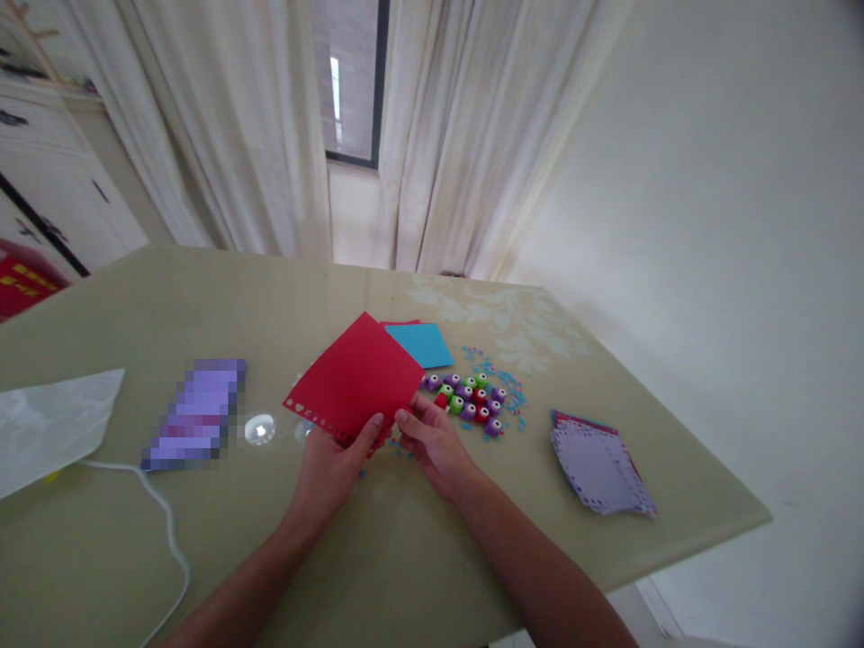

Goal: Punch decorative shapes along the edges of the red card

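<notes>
A red paper sheet [361, 373] is held up over the table, tilted, with a row of small cut-out shapes, one a heart, along its lower-left edge. My left hand [337, 468] is closed on its lower edge, thumb on top. Against the sheet's right edge, my right hand [436, 445] pinches with thumb and fingers; part of the grip is hidden. Just beyond those fingers stand several small craft punches [469, 396] in purple, green and red, each with an eye-like top. Behind the held sheet lies a blue paper sheet [422, 344], partly covered, with red paper under it.
Blue and pink paper bits [509, 387] are scattered beside the punches. To the right is a stack of punched sheets [600, 463]. A pixelated purple object [195, 414], a white cable [172, 531] and a white translucent sheet [60, 418] lie left on the table [405, 576].
</notes>
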Tool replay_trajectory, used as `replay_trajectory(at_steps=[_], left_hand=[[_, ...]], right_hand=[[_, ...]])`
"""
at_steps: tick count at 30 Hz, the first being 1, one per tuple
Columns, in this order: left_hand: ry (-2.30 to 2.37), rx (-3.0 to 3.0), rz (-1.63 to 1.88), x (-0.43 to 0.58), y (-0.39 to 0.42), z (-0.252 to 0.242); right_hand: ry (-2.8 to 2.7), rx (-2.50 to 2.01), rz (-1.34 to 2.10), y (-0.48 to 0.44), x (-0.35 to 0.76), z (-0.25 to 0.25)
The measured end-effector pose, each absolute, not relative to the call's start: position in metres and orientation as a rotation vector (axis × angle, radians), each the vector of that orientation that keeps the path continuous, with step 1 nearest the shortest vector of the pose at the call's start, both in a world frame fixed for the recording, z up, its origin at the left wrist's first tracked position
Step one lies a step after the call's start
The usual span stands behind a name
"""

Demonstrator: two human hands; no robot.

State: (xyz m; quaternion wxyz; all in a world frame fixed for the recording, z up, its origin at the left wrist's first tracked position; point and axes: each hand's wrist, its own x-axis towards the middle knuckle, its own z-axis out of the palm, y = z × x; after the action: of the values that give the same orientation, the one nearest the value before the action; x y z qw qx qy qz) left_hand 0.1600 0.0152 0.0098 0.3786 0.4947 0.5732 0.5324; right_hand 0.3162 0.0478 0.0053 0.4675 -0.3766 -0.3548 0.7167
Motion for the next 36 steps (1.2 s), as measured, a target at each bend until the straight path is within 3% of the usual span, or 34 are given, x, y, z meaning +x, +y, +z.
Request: replay_trajectory(at_steps=[14, 20, 36], left_hand=[[1.449, 1.183, 1.396, 0.158, 0.017, 0.006], [1.437, 1.232, 1.453, 0.160, 0.016, 0.010], [1.487, 1.237, 1.425, 0.159, 0.013, 0.013]], right_hand=[[-0.899, -0.870, 1.671, 0.048, 0.312, 0.004], [-0.900, -0.913, 1.468, 0.056, 0.323, 0.011], [-0.799, -0.865, 1.720, 0.053, 0.324, 0.012]])
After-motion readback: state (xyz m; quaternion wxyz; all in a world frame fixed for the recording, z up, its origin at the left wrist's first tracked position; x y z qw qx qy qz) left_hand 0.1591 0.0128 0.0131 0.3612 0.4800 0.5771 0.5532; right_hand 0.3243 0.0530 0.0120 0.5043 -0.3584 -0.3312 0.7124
